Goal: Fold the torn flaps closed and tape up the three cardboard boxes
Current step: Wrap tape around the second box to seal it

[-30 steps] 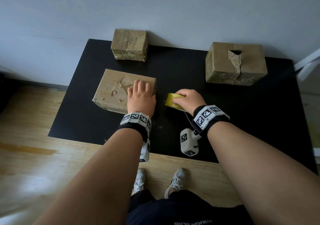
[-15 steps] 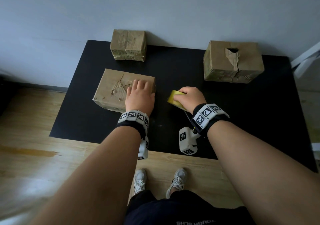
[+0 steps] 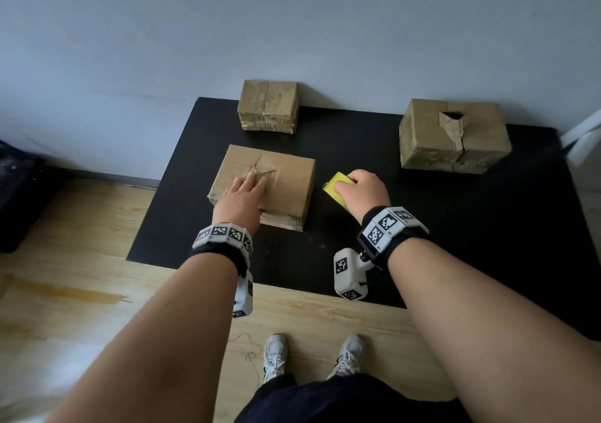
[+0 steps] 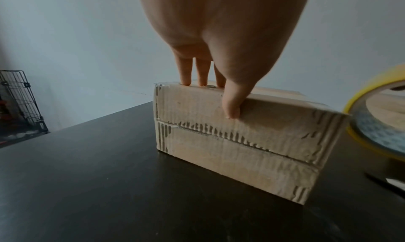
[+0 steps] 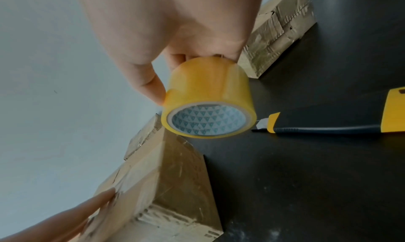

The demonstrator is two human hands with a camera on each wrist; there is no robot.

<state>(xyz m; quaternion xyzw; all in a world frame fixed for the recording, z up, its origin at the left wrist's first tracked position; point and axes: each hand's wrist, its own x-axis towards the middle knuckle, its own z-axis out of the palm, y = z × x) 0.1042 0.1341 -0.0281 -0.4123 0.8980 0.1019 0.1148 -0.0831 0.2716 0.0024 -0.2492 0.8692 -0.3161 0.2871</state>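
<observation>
Your left hand [image 3: 242, 199] slid left across the near box [image 3: 286, 182].

It lies flat by the torn flaps, thumb on the front side. Your right hand [image 3: 364, 191] grips the tape roll [image 5: 208, 100], lifted just right of the box, bare black table [image 3: 455, 227] beyond.

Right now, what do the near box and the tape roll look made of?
Near box: corrugated cardboard, matte brown; flutes show where the facing is torn. Tape roll: glossy, translucent yellow film, probably plastic, on a printed core, likely card.
</observation>
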